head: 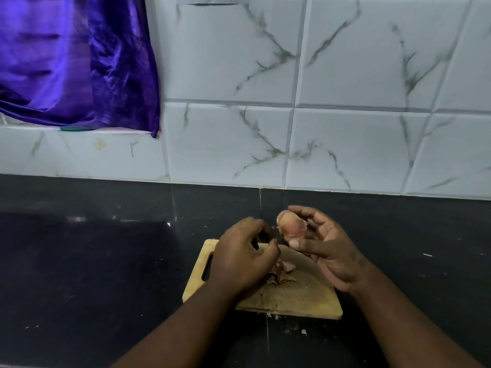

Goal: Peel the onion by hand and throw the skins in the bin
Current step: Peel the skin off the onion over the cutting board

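Onion (292, 227): I've got it up off the board, held in the air above the board's far edge. I see pale pink flesh with a darker purple patch on the side facing me, and a thin tag of skin sticks out at its left.
Right hand (326, 251): it grips the onion, thumb under it and fingers curved over the top, palm turned inward.
Left hand (244, 251): just beside the onion on its left, with its back to the camera. The fingers are curled in and the thumb tip is close to the forefinger. I can't tell from here whether a shred is pinched in there.
Skins (281, 272): a small brown-purple heap lying near the middle of the board, below both hands and partly hidden by the left one.
Board (292, 298): wooden, lying flat on the table, with a handle slot at its left end. Both forearms reach in over its near edge.
Scraps (273, 316): a few pale bits on the table just off the board's near edge.
Table (106, 261): black and glossy, with a seam running from the wall down toward me past the board.
Wall (345, 75): white tiles with grey marble veins, right behind the table.
Curtain (74, 62): shiny purple cloth at upper left, hanging down to a tiled ledge.
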A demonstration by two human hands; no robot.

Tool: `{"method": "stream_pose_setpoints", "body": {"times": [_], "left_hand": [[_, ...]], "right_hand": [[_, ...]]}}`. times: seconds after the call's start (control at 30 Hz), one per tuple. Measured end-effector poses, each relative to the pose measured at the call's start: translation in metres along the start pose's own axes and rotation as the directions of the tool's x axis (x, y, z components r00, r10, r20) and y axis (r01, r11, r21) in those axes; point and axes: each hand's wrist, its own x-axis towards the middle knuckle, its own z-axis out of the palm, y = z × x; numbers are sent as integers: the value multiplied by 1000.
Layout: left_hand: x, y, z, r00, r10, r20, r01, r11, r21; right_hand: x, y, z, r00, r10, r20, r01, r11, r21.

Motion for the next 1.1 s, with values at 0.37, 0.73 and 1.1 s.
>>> {"method": "stream_pose_setpoints", "body": {"times": [0.37, 0.73, 1.1], "left_hand": [[4, -2, 0, 991, -3, -130, -12, 993, -116], [3, 0, 1, 987, 28, -158, -46, 993, -110], [2, -1, 2, 979, 118, -167, -107, 992, 69]], "right_hand": [[0, 8, 3, 997, -40, 71, 45, 997, -67], [2, 11, 2, 991, -135, -8, 131, 969, -208], [2, 11, 3, 971, -241, -4, 215, 875, -434]]}}
